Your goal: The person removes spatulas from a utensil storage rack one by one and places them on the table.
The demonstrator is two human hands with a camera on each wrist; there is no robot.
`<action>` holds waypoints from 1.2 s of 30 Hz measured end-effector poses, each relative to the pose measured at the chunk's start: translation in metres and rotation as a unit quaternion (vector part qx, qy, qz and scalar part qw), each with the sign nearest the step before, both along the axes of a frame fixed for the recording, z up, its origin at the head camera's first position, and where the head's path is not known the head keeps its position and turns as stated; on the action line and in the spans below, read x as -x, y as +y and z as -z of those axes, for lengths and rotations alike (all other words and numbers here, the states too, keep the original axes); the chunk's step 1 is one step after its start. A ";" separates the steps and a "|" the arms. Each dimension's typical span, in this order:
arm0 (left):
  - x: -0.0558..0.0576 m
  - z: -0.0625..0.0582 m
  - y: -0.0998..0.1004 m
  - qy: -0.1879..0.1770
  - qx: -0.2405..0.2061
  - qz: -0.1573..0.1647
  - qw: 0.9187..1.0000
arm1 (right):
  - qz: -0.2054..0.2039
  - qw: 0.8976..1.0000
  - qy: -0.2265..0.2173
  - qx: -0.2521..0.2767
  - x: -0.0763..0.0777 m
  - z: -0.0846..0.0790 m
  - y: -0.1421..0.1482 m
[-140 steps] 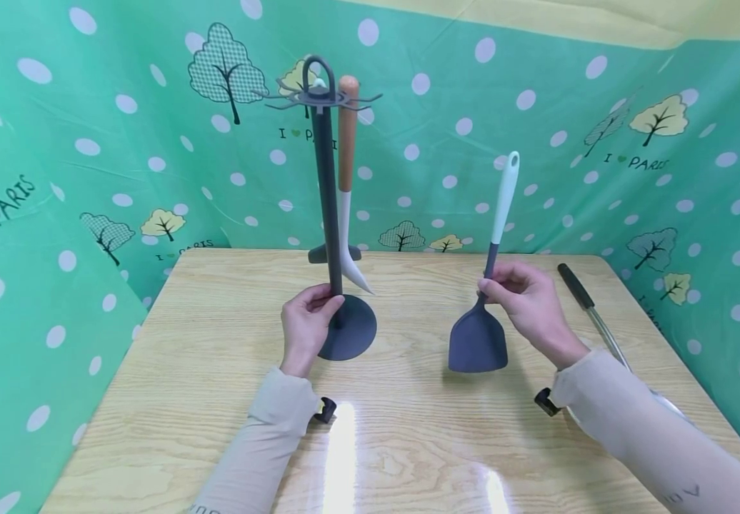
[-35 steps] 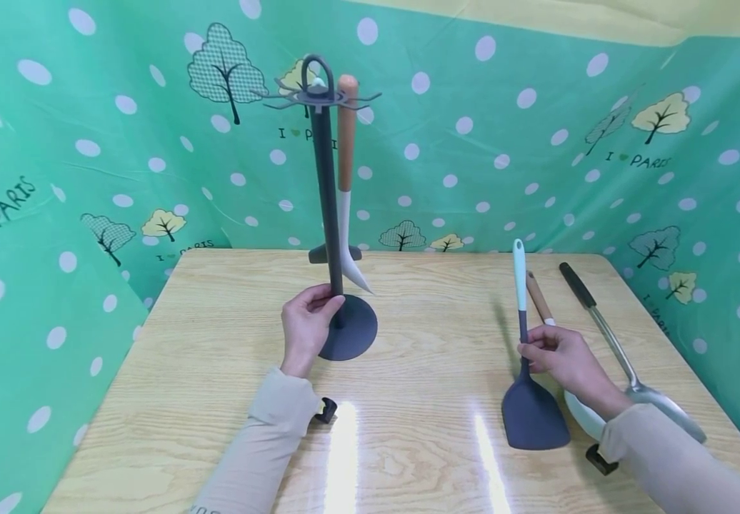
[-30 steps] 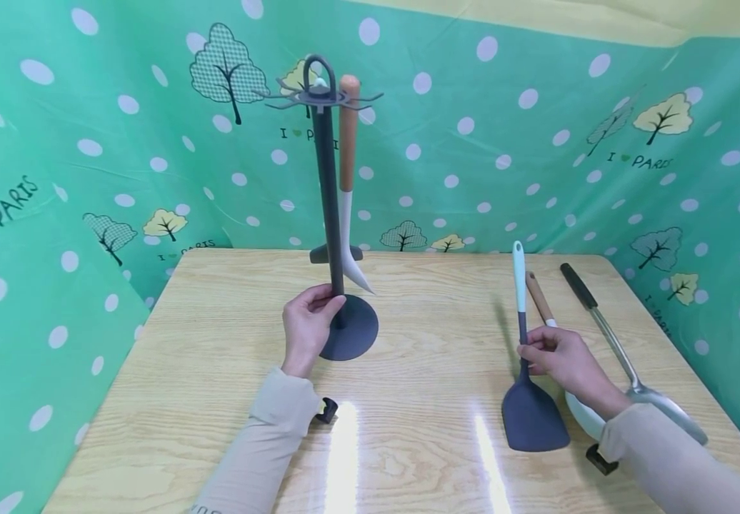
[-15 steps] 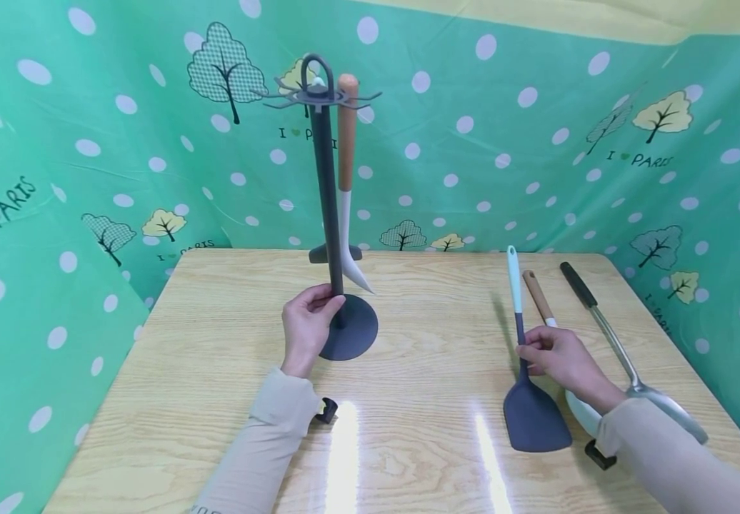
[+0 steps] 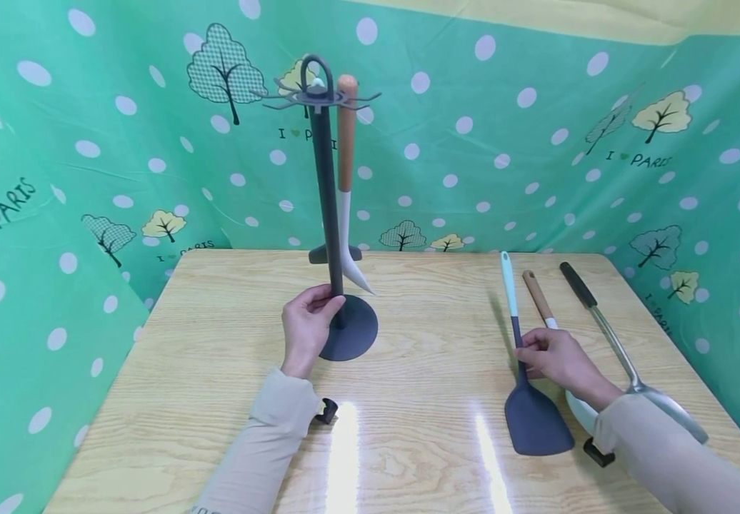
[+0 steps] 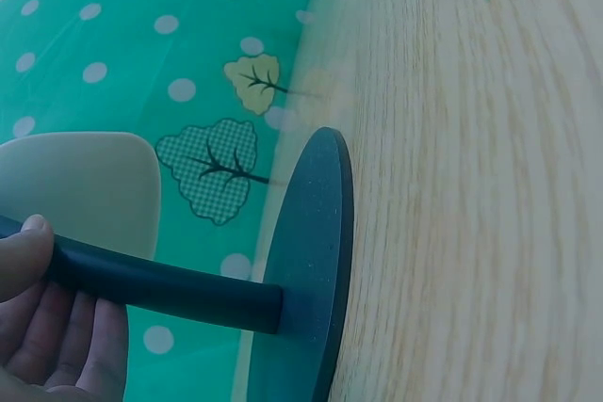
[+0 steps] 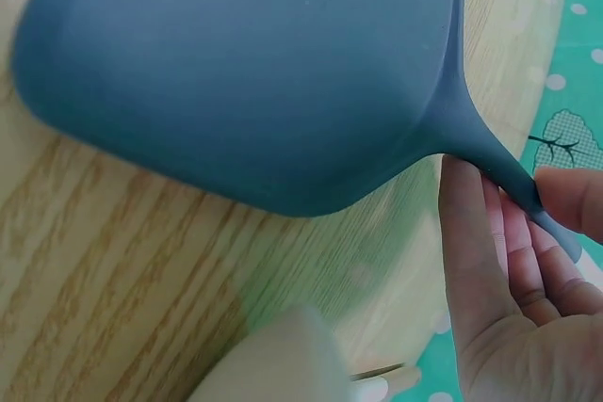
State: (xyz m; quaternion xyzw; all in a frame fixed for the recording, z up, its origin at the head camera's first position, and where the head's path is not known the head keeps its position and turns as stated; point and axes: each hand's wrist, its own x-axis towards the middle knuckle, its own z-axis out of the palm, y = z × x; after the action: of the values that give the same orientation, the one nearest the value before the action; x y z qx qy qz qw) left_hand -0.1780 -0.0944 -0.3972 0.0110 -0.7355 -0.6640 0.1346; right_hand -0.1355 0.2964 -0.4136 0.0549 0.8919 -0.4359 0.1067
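1. Utensil stand point(image 5: 328, 185) stands upright toward 11 o'clock on the table point(image 5: 216, 321), its round base point(image 5: 358, 335) flat on the wood. The left hand point(image 5: 308, 327) comes from 8 o'clock with thumb and fingers curled round the lower post, presumably because a grip near the base steadies so tall and thin a stand.
2. On the stand's far side, a wooden-handled utensil point(image 5: 347, 143) appears to hang handle up, its white end toward 6 o'clock (the exact hook is unclear). A dark piece point(image 5: 318, 254) shows behind the post, mostly hidden.
3. Toward 3 o'clock lies the dark turner point(image 5: 537, 421), its mint handle aimed at about 11 and its wide blade at 5. The right hand point(image 5: 559, 363) pinches the neck just above the blade, likely for balance between broad head and long handle; whether the blade touches the table, I cannot tell.
4. Just beyond, a white utensil point(image 5: 540, 297) lies partly under the right hand and sleeve.
5. Farthest right, a metal utensil point(image 5: 616, 348) points its black grip at 11, head toward 5, perhaps laid alongside for easy reach.
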 end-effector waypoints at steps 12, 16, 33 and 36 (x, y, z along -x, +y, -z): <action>0.000 0.001 0.000 0.001 -0.001 0.002 1.000 | 0.007 1.000 -0.005 -0.023 -0.003 -0.006 -0.007; 0.000 0.000 0.000 0.000 0.000 0.003 1.000 | 0.006 0.999 -0.006 -0.035 -0.002 -0.007 -0.008; 0.001 0.001 0.000 -0.001 0.002 -0.001 1.000 | 0.009 0.997 -0.033 -0.074 0.008 -0.009 -0.015; 0.001 0.000 0.000 -0.001 0.002 -0.001 1.000 | 0.010 0.996 -0.039 -0.077 0.010 -0.009 -0.015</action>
State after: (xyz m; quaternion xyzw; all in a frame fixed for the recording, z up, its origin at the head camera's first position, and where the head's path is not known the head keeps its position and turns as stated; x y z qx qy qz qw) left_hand -0.1787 -0.0942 -0.3976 0.0119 -0.7371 -0.6621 0.1348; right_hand -0.1453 0.2810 -0.4049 0.0887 0.9173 -0.3647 0.1327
